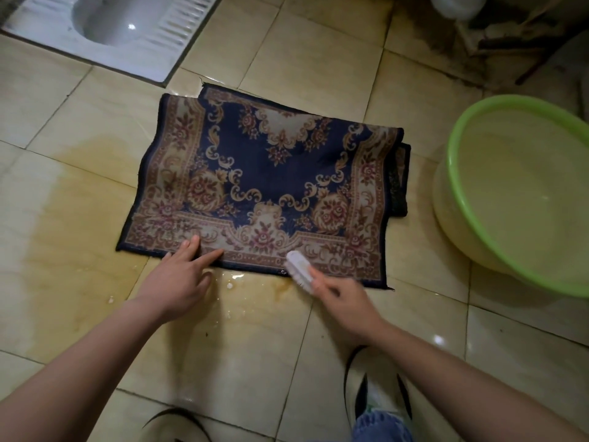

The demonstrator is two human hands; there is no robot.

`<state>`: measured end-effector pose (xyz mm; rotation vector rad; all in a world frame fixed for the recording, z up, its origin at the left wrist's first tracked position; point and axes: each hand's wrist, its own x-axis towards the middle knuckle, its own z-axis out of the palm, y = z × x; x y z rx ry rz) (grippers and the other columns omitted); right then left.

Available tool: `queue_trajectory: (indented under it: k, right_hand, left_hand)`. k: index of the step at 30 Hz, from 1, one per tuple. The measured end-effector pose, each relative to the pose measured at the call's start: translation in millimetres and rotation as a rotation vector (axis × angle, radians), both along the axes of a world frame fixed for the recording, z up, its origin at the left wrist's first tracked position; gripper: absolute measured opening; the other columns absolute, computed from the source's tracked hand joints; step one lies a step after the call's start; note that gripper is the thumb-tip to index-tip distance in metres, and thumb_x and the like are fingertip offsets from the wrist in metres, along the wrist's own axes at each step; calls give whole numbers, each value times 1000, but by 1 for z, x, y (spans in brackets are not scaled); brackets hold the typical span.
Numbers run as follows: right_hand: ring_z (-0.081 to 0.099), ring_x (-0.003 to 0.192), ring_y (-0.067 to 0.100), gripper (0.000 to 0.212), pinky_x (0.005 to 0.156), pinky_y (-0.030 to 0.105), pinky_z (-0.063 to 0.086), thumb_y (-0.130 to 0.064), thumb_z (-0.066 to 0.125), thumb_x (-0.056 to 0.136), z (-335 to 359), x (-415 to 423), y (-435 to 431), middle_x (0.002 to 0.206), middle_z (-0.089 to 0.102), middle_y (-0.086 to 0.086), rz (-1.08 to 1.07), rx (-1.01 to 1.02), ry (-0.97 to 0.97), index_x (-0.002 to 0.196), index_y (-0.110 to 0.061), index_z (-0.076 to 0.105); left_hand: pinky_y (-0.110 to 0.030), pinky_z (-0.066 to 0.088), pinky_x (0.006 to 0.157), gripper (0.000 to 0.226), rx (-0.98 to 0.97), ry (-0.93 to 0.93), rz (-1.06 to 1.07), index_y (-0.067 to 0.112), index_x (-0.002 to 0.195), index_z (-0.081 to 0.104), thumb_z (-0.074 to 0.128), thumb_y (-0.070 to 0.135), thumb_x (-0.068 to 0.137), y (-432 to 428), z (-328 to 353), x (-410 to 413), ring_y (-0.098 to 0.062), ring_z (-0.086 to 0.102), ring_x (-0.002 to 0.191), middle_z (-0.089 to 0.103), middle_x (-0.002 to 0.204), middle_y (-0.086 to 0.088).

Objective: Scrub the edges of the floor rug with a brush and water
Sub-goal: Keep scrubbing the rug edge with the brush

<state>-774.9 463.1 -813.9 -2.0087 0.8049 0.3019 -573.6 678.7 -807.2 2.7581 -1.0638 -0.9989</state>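
While left fingers (192, 246) pin woven rug (261, 173), bristled brush (299, 267) meets edge.

Bare forearms run uncovered from the left hand (178, 282) and the right hand (344, 298) to the picture's edge. A light blue denim trouser hem (382, 425) tops a white sneaker with black edging and a green touch (374, 397); a second, blurred dark shoe rim (173, 416) shows lower left.

No readable text, label, brand, number or sign is showing anywhere: the rug (264, 186), the brush (299, 270) and the basin (510, 103) are bearing none.
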Motion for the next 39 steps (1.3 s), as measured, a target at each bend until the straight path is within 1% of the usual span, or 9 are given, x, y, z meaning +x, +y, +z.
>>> queue_trajectory:
  k: [5,12,18,24,27,31,34,37,39]
  right_hand:
    - [55,66,11,38,52,24,42,-35,37,102,2,3,-40,87,65,3,-649,-189,-10,137,-28,49]
    - [58,70,6,40,61,23,46,-42,44,99,-4,13,39,98,72,3,1,70,-4,138,-35,45]
    - [56,63,9,41,46,20,40,-31,33,103,4,6,-9,94,65,3,-792,-160,-2,145,-34,34]
    - [51,62,7,44,55,26,46,-38,37,101,-12,25,77,80,63,2,-223,136,-14,145,-33,31]
    - [50,60,7,41,48,19,41,-32,39,102,7,12,28,90,65,-1,-426,80,-88,143,-37,36]
    - [54,74,11,41,63,29,44,-31,34,103,6,-7,-5,107,67,3,-885,-120,-17,144,-30,39]
    - [50,51,7,42,47,25,45,-38,32,102,-9,-1,47,73,63,4,-572,2,-34,144,-36,36]
    - [48,52,0,42,51,19,44,-34,36,102,-2,-1,70,79,63,-2,-298,171,-34,144,-36,30]
    - [56,62,0,41,57,21,50,-34,38,102,8,-2,46,95,66,-6,-393,157,-76,142,-39,35]
  left_hand:
    - [-35,8,119,54,11,24,-2,39,150,14,35,38,100,-2,2,2,-19,-1,147,-4,159,-6]
    - [-35,8,118,51,25,16,-30,40,149,16,32,38,101,0,5,7,-18,4,147,-2,160,-4]
    - [-36,7,118,51,11,26,-31,41,149,16,32,37,101,1,2,7,-17,3,147,-1,160,-4]
    - [-37,7,119,50,26,30,-46,42,149,15,30,36,101,3,3,12,-17,4,147,-1,160,-5]
    - [-37,7,119,51,13,28,-49,41,149,15,31,34,101,4,1,10,-18,3,147,-3,160,-4]
    - [-37,7,119,51,8,37,-28,40,149,15,32,34,101,2,-1,7,-19,2,147,-2,160,-5]
    - [-37,7,118,50,22,28,-36,39,149,17,29,33,101,0,1,11,-19,4,147,0,160,-5]
    - [-37,6,118,50,34,39,-32,40,149,16,29,34,101,0,2,10,-18,3,147,-1,160,-5]
    - [-37,6,118,50,23,48,-29,40,149,16,30,33,101,1,1,9,-18,2,147,-2,160,-4]
